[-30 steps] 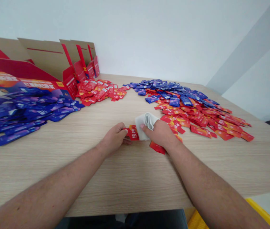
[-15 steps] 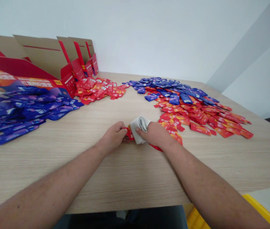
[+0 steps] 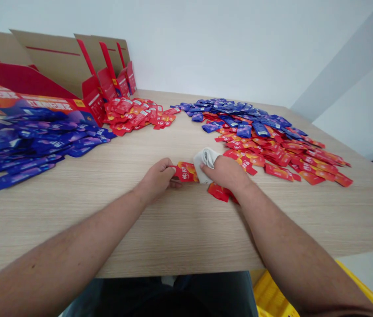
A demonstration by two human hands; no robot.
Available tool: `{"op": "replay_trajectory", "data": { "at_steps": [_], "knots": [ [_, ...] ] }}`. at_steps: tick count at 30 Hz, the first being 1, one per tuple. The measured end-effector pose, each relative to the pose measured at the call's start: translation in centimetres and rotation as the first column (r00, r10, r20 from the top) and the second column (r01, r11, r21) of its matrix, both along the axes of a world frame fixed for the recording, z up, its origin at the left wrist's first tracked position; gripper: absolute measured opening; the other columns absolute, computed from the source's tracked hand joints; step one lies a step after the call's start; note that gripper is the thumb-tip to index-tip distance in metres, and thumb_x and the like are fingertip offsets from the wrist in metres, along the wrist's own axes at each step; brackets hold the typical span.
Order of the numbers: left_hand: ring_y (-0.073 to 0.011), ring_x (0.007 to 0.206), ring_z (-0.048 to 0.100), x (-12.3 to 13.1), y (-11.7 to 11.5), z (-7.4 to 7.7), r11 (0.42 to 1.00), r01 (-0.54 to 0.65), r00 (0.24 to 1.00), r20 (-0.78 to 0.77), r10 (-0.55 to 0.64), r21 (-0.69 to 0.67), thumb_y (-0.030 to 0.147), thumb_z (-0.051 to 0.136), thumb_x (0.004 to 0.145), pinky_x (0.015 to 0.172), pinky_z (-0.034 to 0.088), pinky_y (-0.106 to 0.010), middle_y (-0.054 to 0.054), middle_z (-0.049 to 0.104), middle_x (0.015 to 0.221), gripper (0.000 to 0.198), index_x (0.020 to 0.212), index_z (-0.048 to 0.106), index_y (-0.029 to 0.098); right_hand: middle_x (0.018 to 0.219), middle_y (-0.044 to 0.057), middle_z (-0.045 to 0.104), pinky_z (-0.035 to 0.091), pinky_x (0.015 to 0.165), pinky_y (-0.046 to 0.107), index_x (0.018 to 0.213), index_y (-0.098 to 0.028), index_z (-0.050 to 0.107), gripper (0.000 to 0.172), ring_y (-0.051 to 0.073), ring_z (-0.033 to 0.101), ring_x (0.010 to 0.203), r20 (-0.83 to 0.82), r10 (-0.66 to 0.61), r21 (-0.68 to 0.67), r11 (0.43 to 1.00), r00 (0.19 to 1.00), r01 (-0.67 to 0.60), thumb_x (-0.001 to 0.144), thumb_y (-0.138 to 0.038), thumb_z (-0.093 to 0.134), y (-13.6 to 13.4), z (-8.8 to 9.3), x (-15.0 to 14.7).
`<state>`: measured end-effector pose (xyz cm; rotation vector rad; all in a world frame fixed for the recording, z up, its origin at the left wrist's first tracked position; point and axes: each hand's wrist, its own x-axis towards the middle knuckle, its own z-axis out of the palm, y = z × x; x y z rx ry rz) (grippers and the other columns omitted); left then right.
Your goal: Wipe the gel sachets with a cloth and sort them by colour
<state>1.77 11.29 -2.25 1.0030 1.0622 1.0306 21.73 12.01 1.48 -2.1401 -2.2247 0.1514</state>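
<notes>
Left hand [image 3: 156, 178] curled nearly closed, thumb and fingertips pinching the left end of a red packet [image 3: 186, 171] that lies flat on the desk [image 3: 173, 233], print side up. Right hand [image 3: 228, 174] also mostly closed, fingers bunched over a white cloth [image 3: 206, 157]; the cloth sits folded under the fingertips and touches the packet's right end. Both hands rest on the desk, close together, packet between them, about centre of the desk and just left of the big pile. Step in hand, by my read: wiping the single packet with the cloth while the other hand pins it. A further stroke calls for the left pinch to keep the packet from sliding and for the cloth to pass flat over the face without crumpling it. Two loose red packets [image 3: 219, 192] lie under and just beside the right wrist, touching it. Right of that, a wide mixed pile [image 3: 272, 145]: red packets at the near side, blue ones at the far side. Far centre-left, a smaller red pile [image 3: 137, 116]. Left, a blue pile [image 3: 31, 141], spread wide. Behind it, open red cartons [image 3: 41, 83] with flaps up, against the wall. Yellow crate [image 3: 272, 299] below the desk edge, lower right.
</notes>
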Motion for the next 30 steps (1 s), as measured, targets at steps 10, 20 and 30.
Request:
{"op": "replay_trajectory", "data": {
  "at_steps": [10, 20, 30],
  "knots": [
    [-0.0143, 0.059, 0.064, -0.1, 0.1, 0.1, 1.000, 0.008, 1.000, 0.021, -0.008, -0.001, 0.014, 0.057, 0.073, 0.055, 0.058, -0.029, 0.001, 0.062, 0.067, 0.013, 0.075, 0.045, 0.020, 0.100, 0.015, 0.075, 0.050, 0.074, 0.032, 0.109, -0.018, 0.073, 0.053, 0.027, 0.071, 0.092, -0.072, 0.136, -0.003, 0.991, 0.988, -0.137, 0.094, -0.059, 0.044, -0.8, -0.2, -1.1],
    [-0.0145, 0.058, 0.063, 0.0, 0.0, 0.2, 1.000, 0.002, 0.999, 0.033, -0.002, -0.015, 0.015, 0.057, 0.075, 0.054, 0.058, -0.029, 0.001, 0.062, 0.067, 0.014, 0.075, 0.044, 0.021, 0.098, 0.015, 0.075, 0.049, 0.071, 0.031, 0.108, -0.018, 0.072, 0.055, 0.027, 0.071, 0.090, -0.128, 0.097, 0.051, 0.995, 0.987, -0.091, 0.093, -0.062, 0.043, -0.6, 0.0, -0.6],
    [-0.0153, 0.067, 0.062, -2.2, 0.7, 0.7, 0.901, 0.056, 0.892, -0.428, 0.148, 0.429, 0.022, 0.062, 0.083, 0.060, 0.051, -0.024, -0.002, 0.066, 0.079, 0.007, 0.089, 0.063, 0.020, 0.104, 0.016, 0.074, 0.050, 0.078, 0.032, 0.112, -0.016, 0.069, 0.049, 0.029, 0.070, 0.098, -0.229, -0.109, 0.193, 0.969, 0.967, 0.155, 0.092, -0.057, 0.048, 0.9, 0.6, 2.3]
  ]
}}
